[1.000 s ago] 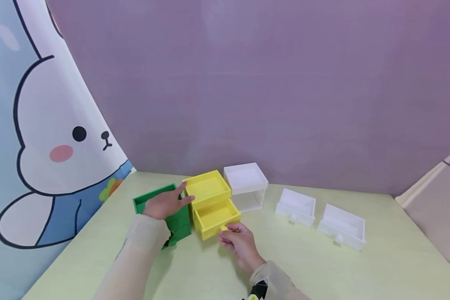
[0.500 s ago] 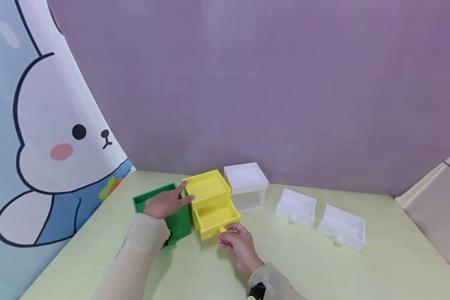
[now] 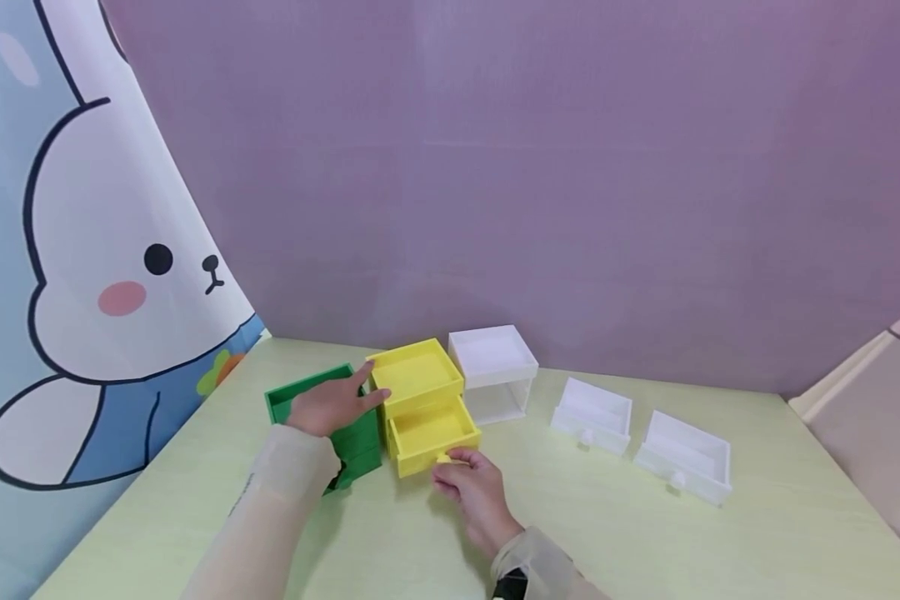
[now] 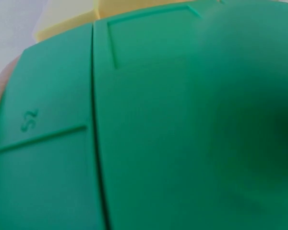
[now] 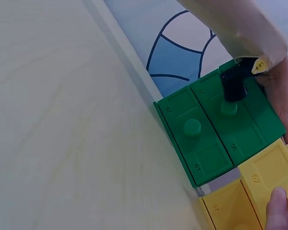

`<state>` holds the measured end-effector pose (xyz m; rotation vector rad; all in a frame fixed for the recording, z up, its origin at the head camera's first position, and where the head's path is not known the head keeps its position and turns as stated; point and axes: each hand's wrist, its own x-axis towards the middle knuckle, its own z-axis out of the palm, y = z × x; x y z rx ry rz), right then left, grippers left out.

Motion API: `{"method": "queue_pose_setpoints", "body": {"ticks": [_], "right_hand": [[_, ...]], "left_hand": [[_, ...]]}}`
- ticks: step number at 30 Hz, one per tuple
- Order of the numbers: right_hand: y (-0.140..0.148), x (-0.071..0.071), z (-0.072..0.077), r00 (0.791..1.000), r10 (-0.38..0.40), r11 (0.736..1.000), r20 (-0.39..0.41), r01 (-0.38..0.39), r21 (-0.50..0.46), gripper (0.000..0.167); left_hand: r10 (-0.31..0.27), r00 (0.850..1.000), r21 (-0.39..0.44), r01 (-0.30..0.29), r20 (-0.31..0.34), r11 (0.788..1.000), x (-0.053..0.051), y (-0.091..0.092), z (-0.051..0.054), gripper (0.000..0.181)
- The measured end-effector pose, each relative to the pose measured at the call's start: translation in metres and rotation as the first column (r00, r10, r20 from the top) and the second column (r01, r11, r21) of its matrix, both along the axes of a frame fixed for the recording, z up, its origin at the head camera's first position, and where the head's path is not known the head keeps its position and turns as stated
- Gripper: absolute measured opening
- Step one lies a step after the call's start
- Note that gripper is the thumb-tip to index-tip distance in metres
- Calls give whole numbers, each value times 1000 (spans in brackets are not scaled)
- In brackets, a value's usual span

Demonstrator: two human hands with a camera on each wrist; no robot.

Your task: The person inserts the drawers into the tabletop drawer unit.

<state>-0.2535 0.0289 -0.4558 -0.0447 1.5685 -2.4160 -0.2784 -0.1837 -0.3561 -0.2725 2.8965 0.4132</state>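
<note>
"Purple backdrop [image 3: 540, 167] stands behind the pale tabletop [image 3: 607, 533]. Where is the work?"

"It is at the yellow cabinet [image 3: 416, 375], toward the back of the tabletop. Its lower yellow drawer [image 3: 431, 433] stands partly out."

"And the hands?"

"The right hand [image 3: 480, 500] pinches the yellow drawer by its knob [image 3: 442, 457], between thumb and finger. The left hand [image 3: 330, 404] has index finger and thumb stretched apart, touching the yellow cabinet at its left side; how its other fingers lie, I cannot tell."

"Is something different from one second ago?"

"Only a little: the yellow drawer and the right hand have shifted very slightly inward. The left hand stays in the same place."

"What is around?"

"Green cabinet [image 3: 362, 446] at left, below the left hand; white cabinet [image 3: 493, 354] just beside at right; farther right, two white drawers [image 3: 592, 417]."
</note>
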Motion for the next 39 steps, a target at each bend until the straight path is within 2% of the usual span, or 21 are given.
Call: {"method": "queue_pose_setpoints", "body": {"ticks": [7,15,24,39], "right_hand": [[-4,-5,3,1000,-4,1000,4,4,2,23],[-3,-10,2,1000,23,1000,2,-23,9,23],[-3,-17,-1,1000,22,1000,4,-22,-5,22],[-6,-22,1,1000,21,1000,-9,-20,15,20]], "left_hand": [[3,1000,17,-3,-2,1000,0,-1,-1,76],[8,1000,-1,-8,6,1000,-1,1,-3,76],[4,1000,-9,-4,4,1000,-3,4,-2,76],[-3,1000,-11,3,-3,1000,-2,3,-1,76]]}}
